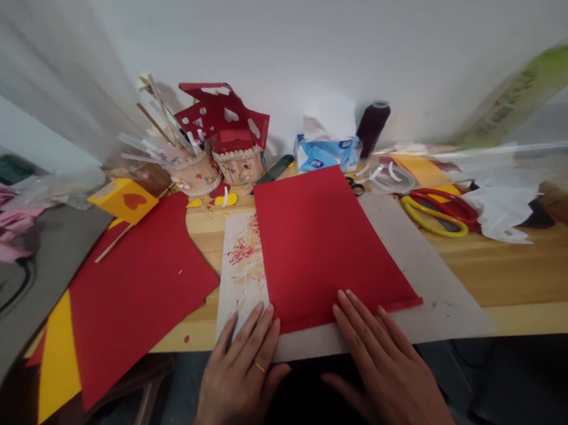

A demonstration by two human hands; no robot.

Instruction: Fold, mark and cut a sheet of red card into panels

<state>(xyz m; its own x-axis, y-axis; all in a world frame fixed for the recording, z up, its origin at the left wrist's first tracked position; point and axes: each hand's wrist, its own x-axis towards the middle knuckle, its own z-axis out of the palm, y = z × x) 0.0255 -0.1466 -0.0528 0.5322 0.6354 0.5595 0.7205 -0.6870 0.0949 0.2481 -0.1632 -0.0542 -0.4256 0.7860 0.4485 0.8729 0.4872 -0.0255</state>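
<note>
A red sheet of paper (318, 239) lies on a pale, stained work sheet (444, 297), with a narrow folded strip along its near edge. My right hand (384, 354) is flat, its fingertips on that folded edge toward the right. At the sheet's near left corner, my left hand (242, 359) has its fingers stretched out over the edge and the pale sheet; a ring is on one finger. Neither hand grasps anything. Red and yellow crumbs (246, 248) are scattered left of the red sheet.
More red paper (137, 281) and yellow paper (60, 359) overhang the table at left, beneath a yellow paper box (123, 200) on a stick. Behind stand decorated pots (239, 166), a tissue pack (325, 154) and a dark thread spool (373, 125). Yellow-and-red-handled scissors (424, 223) lie at right.
</note>
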